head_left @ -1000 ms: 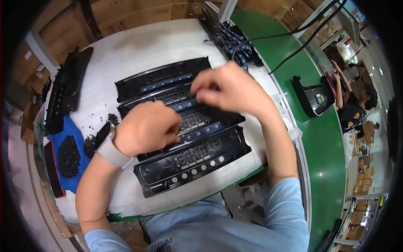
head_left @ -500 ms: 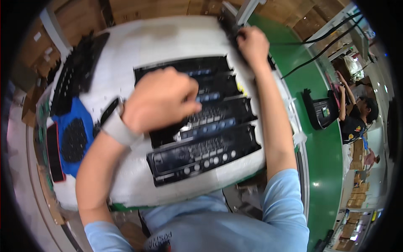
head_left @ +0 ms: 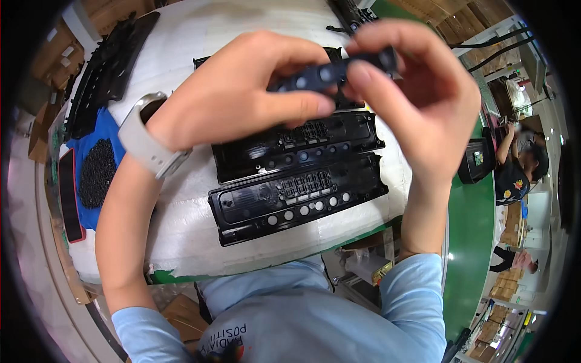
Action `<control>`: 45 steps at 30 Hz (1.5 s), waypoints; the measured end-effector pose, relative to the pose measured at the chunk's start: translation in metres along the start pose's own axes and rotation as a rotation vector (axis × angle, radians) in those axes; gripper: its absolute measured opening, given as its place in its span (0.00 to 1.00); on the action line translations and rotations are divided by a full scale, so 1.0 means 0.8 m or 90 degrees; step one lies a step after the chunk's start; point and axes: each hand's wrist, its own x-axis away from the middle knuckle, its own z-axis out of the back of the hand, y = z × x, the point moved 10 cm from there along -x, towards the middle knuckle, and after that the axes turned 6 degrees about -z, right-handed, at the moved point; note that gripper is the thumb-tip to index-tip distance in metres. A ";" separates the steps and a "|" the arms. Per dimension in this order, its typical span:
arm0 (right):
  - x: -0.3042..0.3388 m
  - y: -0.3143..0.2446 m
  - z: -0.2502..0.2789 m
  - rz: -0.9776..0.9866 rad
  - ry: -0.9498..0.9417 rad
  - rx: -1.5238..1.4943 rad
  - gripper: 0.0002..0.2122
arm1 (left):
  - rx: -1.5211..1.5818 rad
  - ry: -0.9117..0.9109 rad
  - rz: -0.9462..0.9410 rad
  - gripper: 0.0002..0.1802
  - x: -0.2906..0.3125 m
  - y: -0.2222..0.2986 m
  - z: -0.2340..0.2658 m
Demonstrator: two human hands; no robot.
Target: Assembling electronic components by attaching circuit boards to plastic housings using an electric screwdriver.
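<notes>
Dark-blue button strip, as I see it remotely, stretches above black molded panels on the bench, its long axis running from my left hand to my right hand, both pinching it.

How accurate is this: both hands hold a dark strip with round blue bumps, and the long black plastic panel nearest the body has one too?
One part is wrong: in the head view, the long black plastic panel nearest the body has none; its row of circles shows white. The left hand and right hand do hold the dark strip with round blue bumps.
</notes>
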 end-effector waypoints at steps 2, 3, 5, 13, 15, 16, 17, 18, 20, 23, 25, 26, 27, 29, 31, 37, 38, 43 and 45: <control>0.030 0.011 0.011 -0.031 -0.031 0.041 0.10 | -0.155 -0.020 -0.044 0.13 0.009 0.012 -0.009; 0.048 0.023 0.014 -0.103 -0.032 0.017 0.08 | -0.233 -0.033 -0.077 0.15 0.015 0.028 -0.016; 0.084 0.053 0.011 -0.155 -0.050 -0.025 0.08 | -0.218 -0.037 -0.055 0.15 0.037 0.021 -0.033; 0.140 0.080 -0.038 -0.232 -0.252 0.124 0.06 | -0.346 -0.092 -0.017 0.14 0.098 -0.009 -0.092; 0.139 0.078 -0.035 -0.186 -0.225 0.187 0.07 | -0.338 -0.072 -0.018 0.14 0.097 -0.006 -0.092; 0.139 0.078 -0.035 -0.186 -0.225 0.187 0.07 | -0.330 -0.050 -0.019 0.14 0.097 -0.004 -0.088; 0.140 0.080 -0.035 -0.192 -0.235 0.188 0.07 | -0.331 -0.049 -0.019 0.14 0.099 -0.005 -0.088; 0.141 0.081 -0.036 -0.199 -0.245 0.189 0.07 | -0.344 -0.062 -0.033 0.14 0.100 -0.007 -0.092; 0.141 0.081 -0.038 -0.216 -0.259 0.198 0.07 | -0.356 -0.075 -0.047 0.13 0.104 -0.011 -0.096; 0.144 0.083 -0.040 -0.216 -0.277 0.235 0.07 | -0.386 -0.095 -0.103 0.13 0.107 -0.005 -0.104; 0.145 0.079 -0.042 -0.200 -0.283 0.263 0.06 | -0.414 -0.101 -0.126 0.13 0.107 0.000 -0.108; 0.142 0.075 -0.040 -0.193 -0.276 0.329 0.07 | -0.413 -0.101 -0.125 0.13 0.107 -0.002 -0.107; 0.141 0.073 -0.038 -0.185 -0.268 0.395 0.08 | -0.423 -0.104 -0.141 0.13 0.108 -0.001 -0.108; 0.140 0.065 -0.031 -0.157 -0.247 0.467 0.08 | -0.433 -0.106 -0.158 0.13 0.107 0.001 -0.110; 0.138 0.056 -0.018 -0.129 -0.197 0.581 0.07 | -0.458 -0.061 -0.188 0.14 0.104 0.011 -0.106; 0.144 0.037 -0.043 -0.046 -0.224 0.433 0.04 | -0.434 -0.062 -0.230 0.14 0.104 0.017 -0.111; 0.146 0.032 -0.052 -0.035 -0.232 0.437 0.04 | -0.464 -0.053 -0.211 0.14 0.105 0.014 -0.107; 0.159 0.012 -0.081 0.045 -0.276 0.449 0.12 | -0.533 -0.128 -0.300 0.09 0.116 0.018 -0.134; 0.161 0.019 -0.098 0.017 -0.283 0.500 0.12 | -0.561 -0.072 -0.287 0.08 0.125 0.025 -0.114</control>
